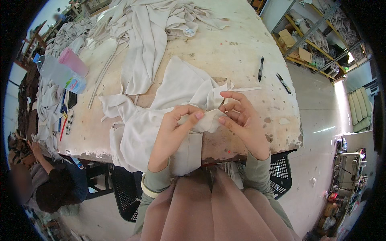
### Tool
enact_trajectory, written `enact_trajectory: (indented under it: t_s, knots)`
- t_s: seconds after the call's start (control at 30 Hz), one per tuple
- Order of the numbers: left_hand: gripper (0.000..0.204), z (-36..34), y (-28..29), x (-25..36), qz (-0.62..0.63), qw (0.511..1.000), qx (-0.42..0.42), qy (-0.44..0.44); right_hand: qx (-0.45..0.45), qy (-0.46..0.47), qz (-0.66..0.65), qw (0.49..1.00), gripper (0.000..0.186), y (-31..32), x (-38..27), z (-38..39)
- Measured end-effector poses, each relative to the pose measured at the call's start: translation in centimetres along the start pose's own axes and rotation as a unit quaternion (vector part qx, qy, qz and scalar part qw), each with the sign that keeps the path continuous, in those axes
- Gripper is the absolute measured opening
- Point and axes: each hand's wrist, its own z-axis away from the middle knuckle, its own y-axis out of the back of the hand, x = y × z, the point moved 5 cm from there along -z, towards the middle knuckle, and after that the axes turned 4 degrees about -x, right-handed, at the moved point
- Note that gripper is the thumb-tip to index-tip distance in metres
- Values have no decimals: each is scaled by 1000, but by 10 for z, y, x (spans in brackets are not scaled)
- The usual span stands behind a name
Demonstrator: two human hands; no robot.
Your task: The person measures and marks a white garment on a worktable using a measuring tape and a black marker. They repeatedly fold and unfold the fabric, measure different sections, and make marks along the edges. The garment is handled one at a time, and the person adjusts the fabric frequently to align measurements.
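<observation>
While the left hand [175, 125] pinches pale cloth [211, 123], right hand [246, 123] at its edge, fingers bent, right grip unclear.

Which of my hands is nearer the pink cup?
Left: your left hand, on the pale cloth, is right of the pink cup and closer to your body; your right hand is even farther right.

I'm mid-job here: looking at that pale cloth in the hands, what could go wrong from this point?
The pale cloth drapes over the near table edge, so its weight might pull it out of the left hand or it might catch on that chipped edge.
The table has dark stains, which could perhaps mark such light fabric.
The black pen lies loose beyond the right hand; cloth dragged that way might touch it.
</observation>
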Motion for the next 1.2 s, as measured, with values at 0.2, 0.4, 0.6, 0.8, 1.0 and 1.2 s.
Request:
enact_trajectory:
  t_s: [0.2, 0.4, 0.6, 0.8, 1.0, 1.2]
  knots:
    - [29, 0, -6, -10, 66, 997, -48, 13, 16, 28, 7, 999, 41, -3, -2, -2]
    - [62, 18, 0, -20, -464, 876, -10, -127, 366, 243, 88, 894, 31, 90, -44, 17]
    - [44, 52, 89, -32, -407, 911, -20, 59, 514, 293, 94, 801, 30, 208, -74, 43]
    - [45, -30, 148, 105, -439, 841, 288, -131, 316, 243, 115, 910, 29, 246, -104, -46]
    - [39, 32, 36, 115, -349, 876, -83, -322, 421, 282, 355, 786, 27, 258, -49, -68]
    - [28, 83, -69, 72, 474, 758, -396, -207, 265, 134, 434, 851, 19, 189, 32, -75]
